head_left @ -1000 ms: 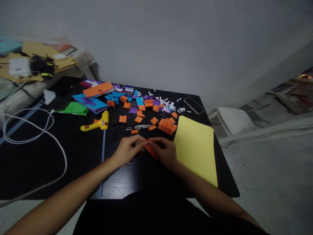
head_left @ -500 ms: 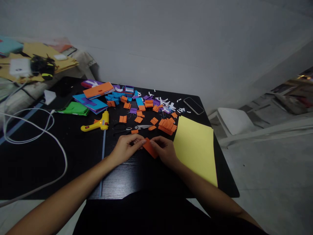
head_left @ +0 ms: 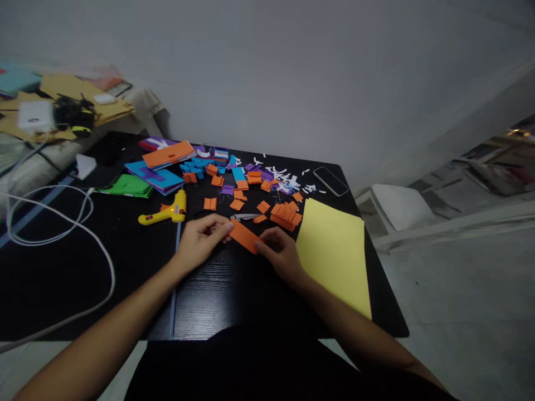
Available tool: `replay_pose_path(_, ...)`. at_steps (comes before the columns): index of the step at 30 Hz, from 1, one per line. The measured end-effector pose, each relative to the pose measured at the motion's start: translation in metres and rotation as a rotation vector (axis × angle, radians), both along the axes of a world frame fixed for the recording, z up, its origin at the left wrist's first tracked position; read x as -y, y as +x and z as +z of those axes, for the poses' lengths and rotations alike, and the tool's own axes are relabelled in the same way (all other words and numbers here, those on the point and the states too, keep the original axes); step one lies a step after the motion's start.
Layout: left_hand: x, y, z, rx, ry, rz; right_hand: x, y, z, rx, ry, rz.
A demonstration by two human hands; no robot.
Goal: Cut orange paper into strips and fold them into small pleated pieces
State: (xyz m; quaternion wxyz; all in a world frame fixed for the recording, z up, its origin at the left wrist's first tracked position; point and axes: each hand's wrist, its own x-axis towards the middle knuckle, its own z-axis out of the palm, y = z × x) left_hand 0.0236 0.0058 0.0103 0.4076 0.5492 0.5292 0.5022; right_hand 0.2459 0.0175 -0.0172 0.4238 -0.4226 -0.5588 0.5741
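An orange paper strip point(head_left: 245, 236) is stretched between my two hands above the black table. My left hand point(head_left: 204, 234) pinches its upper left end between thumb and fingers. At the lower right end, the thumb and fingers of my right hand point(head_left: 281, 253) grip it. Just beyond the strip lie scissors point(head_left: 244, 216), their handles mostly hidden behind my left hand. Several small folded orange paper pieces point(head_left: 286, 215) are heaped past my right hand, with more scattered behind the scissors.
A yellow glue gun point(head_left: 178, 206) lies left of my hands. Yellow paper point(head_left: 334, 250) covers the table's right side, with a phone point(head_left: 331, 181) behind it. Coloured paper stacks point(head_left: 169, 155) and white scraps point(head_left: 284, 177) sit at the back. A white cable point(head_left: 109, 256) loops at left.
My left hand has moved left and slightly up. The orange strip now shows more of its length and lies flatter between both hands; my right hand has barely moved.
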Motion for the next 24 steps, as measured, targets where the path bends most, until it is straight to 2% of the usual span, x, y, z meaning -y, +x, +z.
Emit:
replay_pose_path(9,-0.0044,-0.0087,0.0001,-0.024,0.029,0.006,-0.0045,0.0014,0.0014,-0.056,-0.109,-0.035)
replay_pose_path(20,-0.0046,-0.0093,-0.0009,-0.053,0.070,0.018,-0.0065,0.0019,0.0044,-0.048,-0.176,-0.002)
replay_pose_path(24,-0.0054,-0.0083,-0.0013,-0.066,0.077,0.016,-0.0085,0.0032,0.0044,-0.024,-0.156,-0.021)
